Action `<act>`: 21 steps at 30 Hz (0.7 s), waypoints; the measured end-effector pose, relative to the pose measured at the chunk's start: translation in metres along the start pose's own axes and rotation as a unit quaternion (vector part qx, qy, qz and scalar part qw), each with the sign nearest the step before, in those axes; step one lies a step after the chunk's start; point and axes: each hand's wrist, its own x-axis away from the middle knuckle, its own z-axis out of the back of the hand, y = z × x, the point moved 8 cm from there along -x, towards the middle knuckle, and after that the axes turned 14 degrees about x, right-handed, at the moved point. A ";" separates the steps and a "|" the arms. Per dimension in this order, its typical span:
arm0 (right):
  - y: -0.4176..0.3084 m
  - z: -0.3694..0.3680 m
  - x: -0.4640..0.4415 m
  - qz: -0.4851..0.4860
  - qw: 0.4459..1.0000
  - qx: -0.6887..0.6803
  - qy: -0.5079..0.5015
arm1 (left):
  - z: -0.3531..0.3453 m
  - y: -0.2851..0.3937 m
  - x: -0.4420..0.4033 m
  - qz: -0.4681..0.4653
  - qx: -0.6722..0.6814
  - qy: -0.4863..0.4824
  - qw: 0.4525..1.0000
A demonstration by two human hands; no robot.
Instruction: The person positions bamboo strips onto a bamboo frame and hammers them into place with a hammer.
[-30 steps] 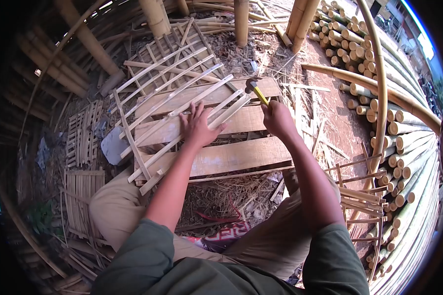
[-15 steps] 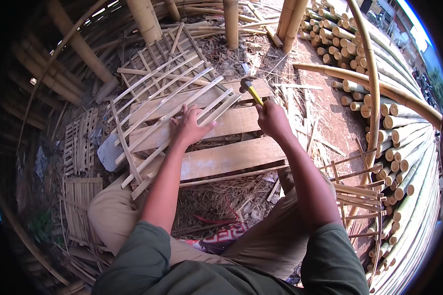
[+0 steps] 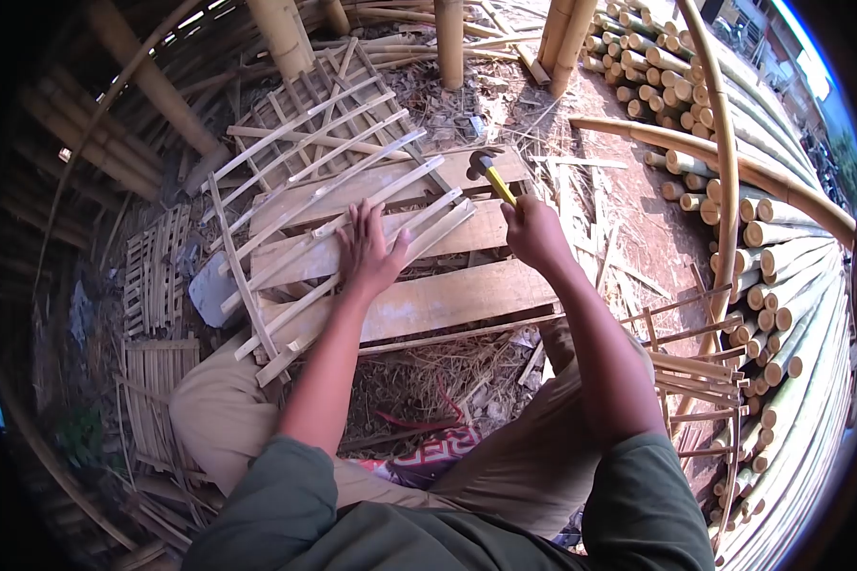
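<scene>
My right hand (image 3: 535,228) is closed round the yellow handle of a claw hammer (image 3: 494,177), held with its dark head up, over the right end of the planks. My left hand (image 3: 369,252) rests on a frame of thin bamboo slats (image 3: 402,186), its fingers stretched out and slightly spread across several slats. At the frame's left end a crosspiece (image 3: 235,262) joins the slats; their right ends fan out unevenly. Under the frame lie wide wooden planks (image 3: 448,306) with gaps between them, forming a low work surface in front of my legs.
A slatted bamboo panel (image 3: 309,119) lies behind the planks. Cut bamboo poles (image 3: 781,257) are stacked along the right. Beside my right knee stands a small rack of sticks (image 3: 695,371). Upright bamboo posts (image 3: 449,48) rise at the back, and offcuts litter the ground.
My left hand's fingers have straightened and the hand has shifted slightly on the slats. Some slats now sit farther apart near it. The hammer has moved slightly right, still in my right hand.
</scene>
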 end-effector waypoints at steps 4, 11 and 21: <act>-0.001 -0.007 0.011 0.012 0.999 0.015 -0.029 | -0.002 -0.009 -0.003 0.095 -0.080 0.066 0.990; 0.007 -0.025 0.026 0.036 0.998 0.035 -0.027 | 0.001 0.005 0.000 0.083 -0.155 0.088 0.980; -0.003 -0.021 0.026 0.054 0.996 0.071 0.025 | 0.002 0.008 -0.001 0.088 -0.173 0.089 0.977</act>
